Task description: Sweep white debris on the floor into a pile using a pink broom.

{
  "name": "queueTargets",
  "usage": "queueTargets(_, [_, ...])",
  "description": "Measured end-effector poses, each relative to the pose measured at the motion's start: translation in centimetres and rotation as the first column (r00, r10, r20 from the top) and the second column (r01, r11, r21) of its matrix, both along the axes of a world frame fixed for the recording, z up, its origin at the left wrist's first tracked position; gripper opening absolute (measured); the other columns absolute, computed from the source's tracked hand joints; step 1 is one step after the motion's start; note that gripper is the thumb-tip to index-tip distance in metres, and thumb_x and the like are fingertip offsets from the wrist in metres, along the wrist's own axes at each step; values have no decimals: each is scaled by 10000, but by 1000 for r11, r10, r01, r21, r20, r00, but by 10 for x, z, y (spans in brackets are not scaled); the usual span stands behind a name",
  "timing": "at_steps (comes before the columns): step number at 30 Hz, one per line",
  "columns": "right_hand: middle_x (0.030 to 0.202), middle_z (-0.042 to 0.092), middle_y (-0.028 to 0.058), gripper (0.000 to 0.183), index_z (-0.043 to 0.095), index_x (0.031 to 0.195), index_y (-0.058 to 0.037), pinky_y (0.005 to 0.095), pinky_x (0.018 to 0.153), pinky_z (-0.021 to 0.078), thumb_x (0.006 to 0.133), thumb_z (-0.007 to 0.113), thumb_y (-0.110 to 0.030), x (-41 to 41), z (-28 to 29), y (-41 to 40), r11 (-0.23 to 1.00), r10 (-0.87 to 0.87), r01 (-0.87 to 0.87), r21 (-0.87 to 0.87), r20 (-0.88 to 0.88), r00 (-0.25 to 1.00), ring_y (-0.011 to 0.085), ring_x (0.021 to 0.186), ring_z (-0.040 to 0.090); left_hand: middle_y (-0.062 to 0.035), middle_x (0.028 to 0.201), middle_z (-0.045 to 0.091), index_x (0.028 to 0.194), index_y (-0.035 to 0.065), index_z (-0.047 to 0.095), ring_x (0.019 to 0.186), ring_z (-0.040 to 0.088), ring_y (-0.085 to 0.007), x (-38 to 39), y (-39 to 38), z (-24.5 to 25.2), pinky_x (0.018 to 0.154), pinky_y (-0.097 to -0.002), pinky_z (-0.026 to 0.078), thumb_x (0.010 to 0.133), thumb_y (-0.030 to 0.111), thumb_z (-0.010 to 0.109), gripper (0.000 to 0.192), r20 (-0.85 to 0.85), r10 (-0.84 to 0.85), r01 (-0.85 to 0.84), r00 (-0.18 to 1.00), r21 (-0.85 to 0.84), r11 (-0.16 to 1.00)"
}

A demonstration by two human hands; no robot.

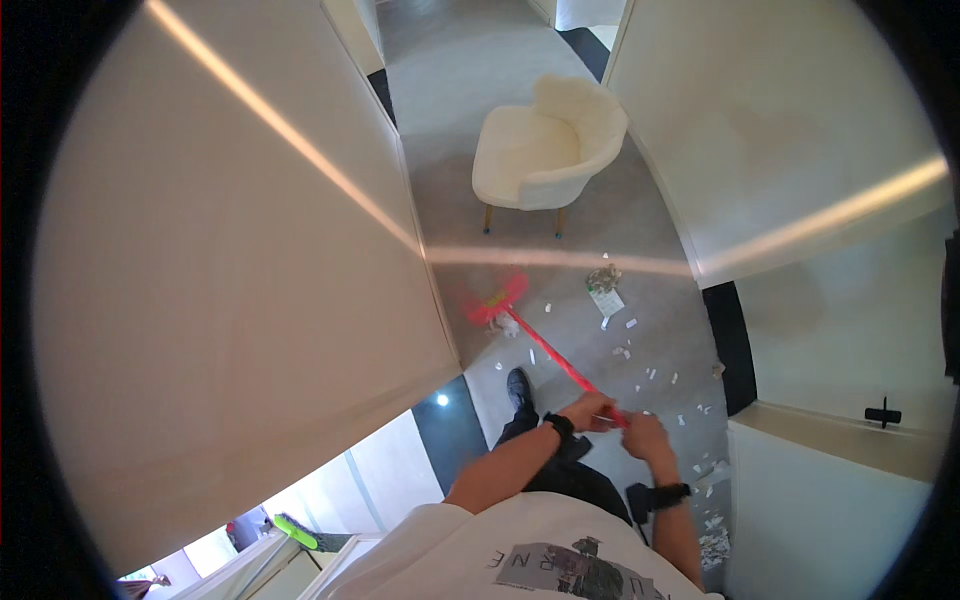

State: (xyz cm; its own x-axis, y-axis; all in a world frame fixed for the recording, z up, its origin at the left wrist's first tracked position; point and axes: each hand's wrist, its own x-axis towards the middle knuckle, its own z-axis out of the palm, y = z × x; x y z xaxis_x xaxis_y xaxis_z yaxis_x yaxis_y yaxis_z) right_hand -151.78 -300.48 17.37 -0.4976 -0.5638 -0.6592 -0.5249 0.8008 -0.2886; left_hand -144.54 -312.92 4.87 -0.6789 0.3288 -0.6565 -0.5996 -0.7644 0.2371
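Note:
Both of my hands grip the red handle of a broom [555,354], one near the other close to my waist. My left hand [591,412] is wrapped around the handle just ahead of my right hand [645,436], which holds its end. The red broom head [495,300], blurred, rests low by the left wall, with a crumpled whitish scrap [508,325] beside it. Paper scraps [622,352] lie scattered over the grey floor. Farther right is a small clump of debris [604,278] touching a pale flat piece of paper [607,301].
A cream upholstered chair [536,150] stands ahead in the corridor. Walls [262,262] rise close on both sides. A pile of paper shreds [715,547] lies at lower right near a white door [817,517] with a black handle [883,415]. A green-headed broom [295,531] leans at lower left.

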Motion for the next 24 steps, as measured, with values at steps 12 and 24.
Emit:
queueTargets(12, [853,635,205,322,632,1095,-105,463,705,481,782,555,-90,21,2,41,941,-131,102,-322,-68,989,404,766,596,-56,804,580,871,79,555,736,620,-189,22,38,8,576,-264,508,842,279,582,204,-420,-85,-234,904,-651,722])
queueTargets(24, [925,635,175,320,610,1074,-133,497,777,479,764,543,-92,60,-27,131,984,-139,134,-120,-33,990,422,855,593,-128,739,576,804,54,503,646,583,-302,30,126,-58,549,-375,455,709,149,689,229,-214,-838,-20,503,-972,236])
